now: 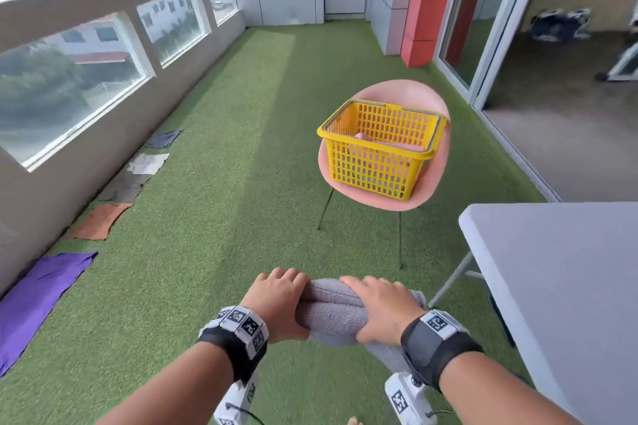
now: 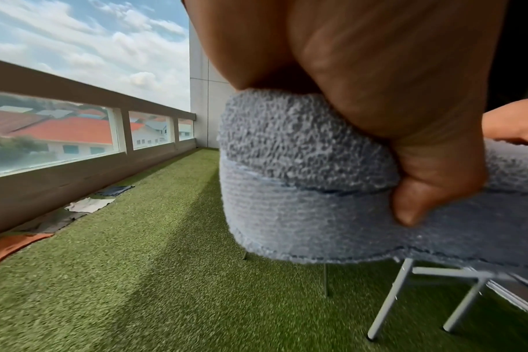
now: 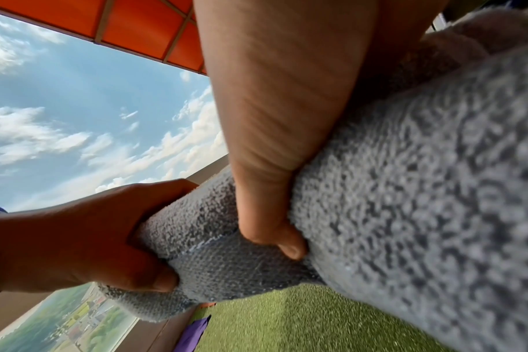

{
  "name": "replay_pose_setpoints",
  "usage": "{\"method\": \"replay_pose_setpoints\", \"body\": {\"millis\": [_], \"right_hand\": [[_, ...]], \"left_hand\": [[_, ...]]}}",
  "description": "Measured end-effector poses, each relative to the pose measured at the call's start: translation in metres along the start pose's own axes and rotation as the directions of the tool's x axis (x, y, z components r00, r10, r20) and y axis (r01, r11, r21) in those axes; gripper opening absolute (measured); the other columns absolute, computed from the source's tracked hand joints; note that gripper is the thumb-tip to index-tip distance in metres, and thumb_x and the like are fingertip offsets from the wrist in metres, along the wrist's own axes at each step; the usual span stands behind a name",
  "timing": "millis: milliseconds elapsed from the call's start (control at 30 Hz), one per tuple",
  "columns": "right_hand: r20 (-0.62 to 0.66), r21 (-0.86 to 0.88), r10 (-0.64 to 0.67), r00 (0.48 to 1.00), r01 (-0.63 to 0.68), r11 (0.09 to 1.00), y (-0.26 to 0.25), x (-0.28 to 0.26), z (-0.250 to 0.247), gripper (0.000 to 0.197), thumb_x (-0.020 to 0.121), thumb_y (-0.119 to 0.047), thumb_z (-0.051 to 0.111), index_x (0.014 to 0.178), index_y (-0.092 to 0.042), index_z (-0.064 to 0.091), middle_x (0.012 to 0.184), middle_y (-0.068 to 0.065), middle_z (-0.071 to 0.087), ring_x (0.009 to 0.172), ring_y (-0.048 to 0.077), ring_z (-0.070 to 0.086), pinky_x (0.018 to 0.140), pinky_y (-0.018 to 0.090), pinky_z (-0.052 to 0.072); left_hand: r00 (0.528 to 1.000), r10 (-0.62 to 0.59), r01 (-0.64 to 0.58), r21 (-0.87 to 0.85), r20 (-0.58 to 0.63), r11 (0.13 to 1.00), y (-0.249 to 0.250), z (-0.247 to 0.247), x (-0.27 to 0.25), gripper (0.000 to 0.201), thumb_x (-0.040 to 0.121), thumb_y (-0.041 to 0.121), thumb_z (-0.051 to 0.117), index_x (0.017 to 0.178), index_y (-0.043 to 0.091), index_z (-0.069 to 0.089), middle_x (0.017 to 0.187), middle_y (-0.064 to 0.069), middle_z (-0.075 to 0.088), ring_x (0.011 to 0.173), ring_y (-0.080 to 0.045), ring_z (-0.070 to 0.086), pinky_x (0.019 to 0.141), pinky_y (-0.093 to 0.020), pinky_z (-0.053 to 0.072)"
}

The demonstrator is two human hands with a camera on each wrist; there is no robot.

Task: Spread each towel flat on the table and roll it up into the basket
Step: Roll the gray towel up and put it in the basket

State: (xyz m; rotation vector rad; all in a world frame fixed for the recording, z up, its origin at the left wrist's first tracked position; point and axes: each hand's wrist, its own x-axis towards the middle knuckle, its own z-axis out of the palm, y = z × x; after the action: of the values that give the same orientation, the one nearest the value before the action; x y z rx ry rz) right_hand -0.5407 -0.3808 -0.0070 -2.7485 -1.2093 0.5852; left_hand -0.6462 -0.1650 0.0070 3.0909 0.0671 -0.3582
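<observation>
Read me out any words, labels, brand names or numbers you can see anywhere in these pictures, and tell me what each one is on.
There is no readable text in any view.
The wristbands by the left hand and right hand carry only black-and-white square marker patterns, no letters or digits.
The grey towel, yellow basket, pink chair and white table show no label or brand.

Bright daylight, wide-angle distortion, blurred edges
</observation>
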Motion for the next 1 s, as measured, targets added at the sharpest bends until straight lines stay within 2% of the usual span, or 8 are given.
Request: {"method": "replay_pose_setpoints", "body": {"millis": [267,467,600,800,867,1000], "right_hand": [[-0.045,-0.009,0.045,0.998,-0.045,0.999,0.102,0.124,-0.104,0.106,0.060,-0.058,0.069,0.149,-0.045,0.012,0.126,0.000,0.052,0.117,0.029,0.054,0.097,0.049,0.045],[-0.071,0.052,0.119,0.990,-0.115,0.992,0.174,0.219,-0.153,0.109,0.057,-0.056,0.070,0.150,-0.045,0.014,0.140,-0.004,0.048,0.125,0.026,0.050,0.100,0.045,0.044],[-0.085,0.045,0.171,0.982,-0.167,0.985,0.215,0.292,-0.183,0.106,0.058,-0.055,0.070,0.148,-0.046,0.016,0.132,-0.001,0.052,0.122,0.027,0.053,0.100,0.043,0.045],[-0.076,0.140,0.246,0.966,-0.234,0.962,0.269,0.394,-0.237,0.108,0.053,-0.058,0.066,0.147,-0.053,0.012,0.151,-0.012,0.040,0.133,0.023,0.047,0.104,0.045,0.044],[-0.063,0.148,0.273,0.960,-0.262,0.954,0.287,0.421,-0.253,0.108,0.054,-0.057,0.067,0.148,-0.050,0.014,0.148,-0.009,0.043,0.129,0.024,0.050,0.102,0.046,0.045],[-0.031,0.138,0.307,0.951,-0.300,0.944,0.335,0.476,-0.278,0.101,0.059,-0.054,0.072,0.145,-0.039,0.021,0.132,-0.002,0.053,0.114,0.029,0.056,0.090,0.044,0.049]], "left_hand": [[0.998,0.057,-0.055,0.035,-0.042,0.998,-0.027,-0.076,0.188,0.083,0.051,0.068,0.061,0.123,0.031,0.045,0.115,0.010,0.052,0.108,-0.019,0.050,0.092,-0.040,0.045],[0.989,0.143,-0.140,0.058,-0.047,0.988,-0.051,-0.110,0.332,0.081,0.051,0.066,0.062,0.121,0.030,0.045,0.114,0.009,0.052,0.108,-0.021,0.051,0.090,-0.041,0.046],[0.978,0.202,-0.198,0.070,-0.058,0.978,-0.078,-0.125,0.430,0.080,0.050,0.067,0.061,0.119,0.030,0.047,0.116,0.007,0.054,0.109,-0.022,0.051,0.089,-0.041,0.046],[0.959,0.281,-0.277,0.089,-0.031,0.957,-0.119,-0.165,0.567,0.083,0.050,0.066,0.060,0.123,0.029,0.047,0.118,0.006,0.054,0.111,-0.023,0.050,0.092,-0.044,0.045],[0.953,0.302,-0.299,0.095,-0.021,0.950,-0.126,-0.177,0.608,0.083,0.051,0.067,0.059,0.124,0.029,0.046,0.117,0.007,0.053,0.110,-0.023,0.050,0.092,-0.044,0.045],[0.951,0.310,-0.308,0.094,-0.013,0.947,-0.131,-0.189,0.688,0.081,0.054,0.066,0.057,0.125,0.029,0.046,0.118,0.007,0.053,0.111,-0.022,0.050,0.091,-0.043,0.045]]}}
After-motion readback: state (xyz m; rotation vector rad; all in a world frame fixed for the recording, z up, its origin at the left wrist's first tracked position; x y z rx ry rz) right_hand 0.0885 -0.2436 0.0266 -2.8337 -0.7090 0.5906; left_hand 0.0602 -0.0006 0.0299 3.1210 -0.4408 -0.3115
